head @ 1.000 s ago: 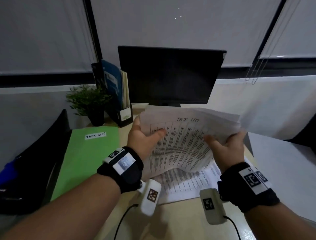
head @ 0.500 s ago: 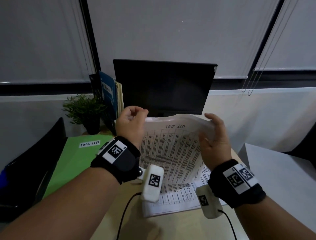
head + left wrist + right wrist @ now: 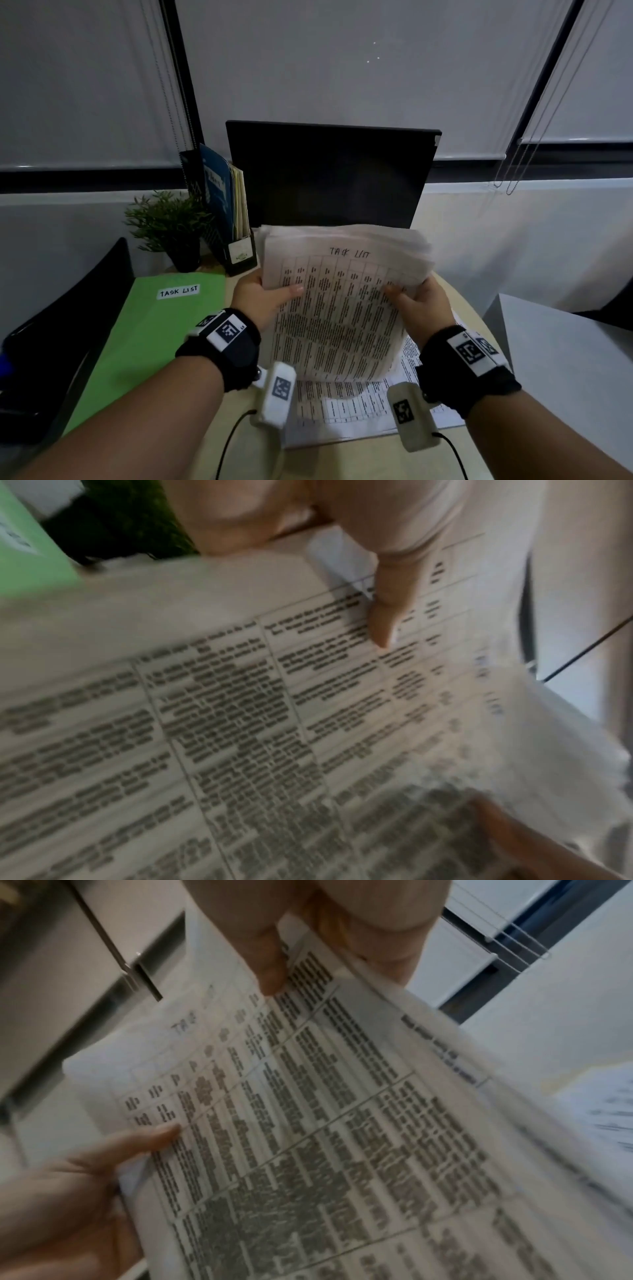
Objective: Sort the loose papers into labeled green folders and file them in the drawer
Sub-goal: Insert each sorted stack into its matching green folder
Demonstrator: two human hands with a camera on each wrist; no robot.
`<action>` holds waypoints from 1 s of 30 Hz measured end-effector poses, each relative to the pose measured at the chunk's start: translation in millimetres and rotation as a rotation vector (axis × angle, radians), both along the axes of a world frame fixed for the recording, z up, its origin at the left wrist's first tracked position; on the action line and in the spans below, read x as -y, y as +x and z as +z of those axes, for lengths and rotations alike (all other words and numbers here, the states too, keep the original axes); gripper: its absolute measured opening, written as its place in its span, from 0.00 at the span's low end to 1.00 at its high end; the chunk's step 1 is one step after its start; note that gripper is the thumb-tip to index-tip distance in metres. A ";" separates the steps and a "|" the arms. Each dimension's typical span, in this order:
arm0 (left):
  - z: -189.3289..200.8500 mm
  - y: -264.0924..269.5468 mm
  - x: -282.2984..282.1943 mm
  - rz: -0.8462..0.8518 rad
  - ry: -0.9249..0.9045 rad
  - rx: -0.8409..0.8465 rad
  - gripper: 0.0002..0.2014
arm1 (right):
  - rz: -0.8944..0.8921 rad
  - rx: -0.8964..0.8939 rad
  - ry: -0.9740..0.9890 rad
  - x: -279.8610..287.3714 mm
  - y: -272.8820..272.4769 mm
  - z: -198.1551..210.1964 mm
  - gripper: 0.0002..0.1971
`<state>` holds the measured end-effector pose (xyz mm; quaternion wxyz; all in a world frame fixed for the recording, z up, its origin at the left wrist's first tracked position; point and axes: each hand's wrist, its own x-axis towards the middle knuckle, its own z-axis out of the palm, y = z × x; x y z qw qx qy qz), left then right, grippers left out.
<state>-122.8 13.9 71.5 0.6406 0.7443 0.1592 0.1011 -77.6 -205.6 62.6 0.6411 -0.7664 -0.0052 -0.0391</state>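
Beside green folder (image 3: 147, 329), both hands grip paper stack (image 3: 339, 308).

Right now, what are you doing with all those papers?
Both hands hold up a stack of printed papers headed "Task List": the left hand grips its left edge, the right hand its right edge. More sheets lie on the desk underneath. A green folder labeled "Task List" lies closed to the left, with nothing put in it yet.
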 end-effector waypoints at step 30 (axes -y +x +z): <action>20.4 -3.1 17.0 -0.261 0.460 -0.121 0.04 | 0.003 0.537 -0.447 62.0 -18.1 106.1 0.12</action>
